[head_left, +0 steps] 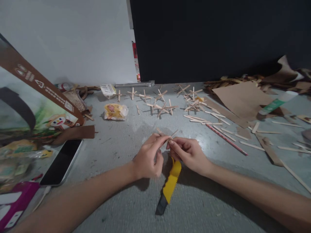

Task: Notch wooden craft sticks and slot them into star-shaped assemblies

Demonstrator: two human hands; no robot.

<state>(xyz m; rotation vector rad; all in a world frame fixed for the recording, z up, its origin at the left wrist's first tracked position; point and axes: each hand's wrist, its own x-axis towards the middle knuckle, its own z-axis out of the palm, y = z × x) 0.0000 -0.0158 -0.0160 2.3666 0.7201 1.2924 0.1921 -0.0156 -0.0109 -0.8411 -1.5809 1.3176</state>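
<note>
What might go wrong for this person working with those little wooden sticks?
The thin wooden sticks pinched between the fingertips of the left hand and right hand could slip or snap. The yellow cutter lies right by both hands, so one might knock it; whether its blade is out can't be seen. The phone lies close to the left forearm, so a careless move might nudge it.

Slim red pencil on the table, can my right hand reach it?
Probably yes: bare grey tabletop lies between the right hand and the slim red pencil, though that hand seems to pinch a thin wooden stick.
</note>
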